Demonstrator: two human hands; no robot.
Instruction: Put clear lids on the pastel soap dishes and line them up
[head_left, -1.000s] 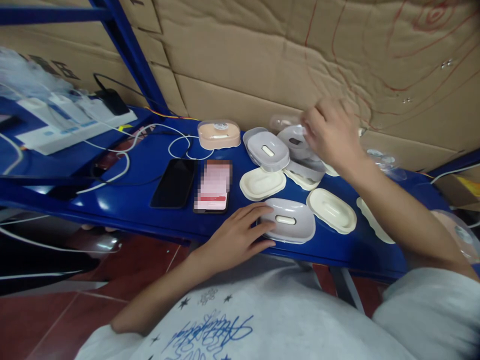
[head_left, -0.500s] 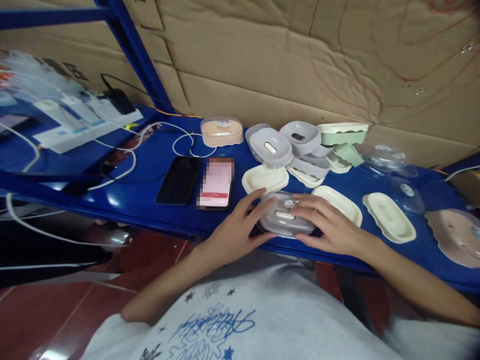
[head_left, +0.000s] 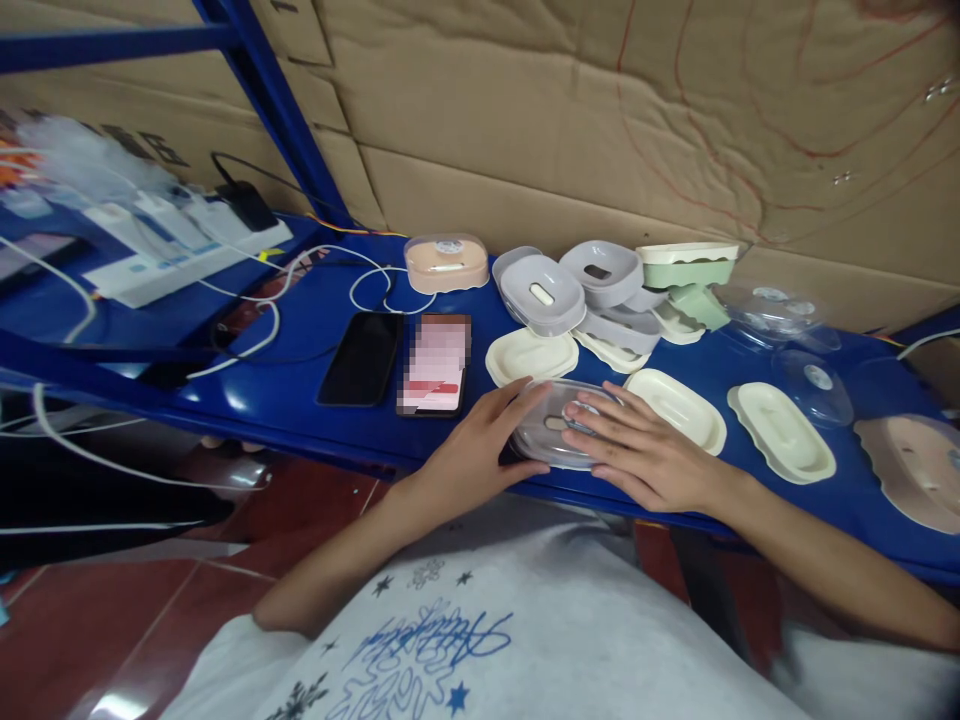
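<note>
A grey soap box [head_left: 536, 440] with a clear lid lies at the table's front edge, between my two hands. My left hand [head_left: 484, 435] clasps its left end, thumb along the near side and fingers over the far rim. Across the lid's right part my right hand [head_left: 649, 440] lies with fingers stretched out flat, covering most of a round sticker. Just behind the box is a cream soap tray [head_left: 531, 356]. Another cream tray [head_left: 679, 410] lies beyond my right hand, and a third cream tray [head_left: 784, 430] is farther right.
Stacked grey soap dishes [head_left: 541, 292] and green dishes [head_left: 694, 268] stand at the back, with clear lids [head_left: 776, 308] beside them. A peach box [head_left: 446, 264], two phones [head_left: 360, 358] and white cables are left. A pink dish [head_left: 915, 470] is far right.
My right hand has shifted left and flattened over the lid, covering more of its sticker. My left hand stays at the box's left end.
</note>
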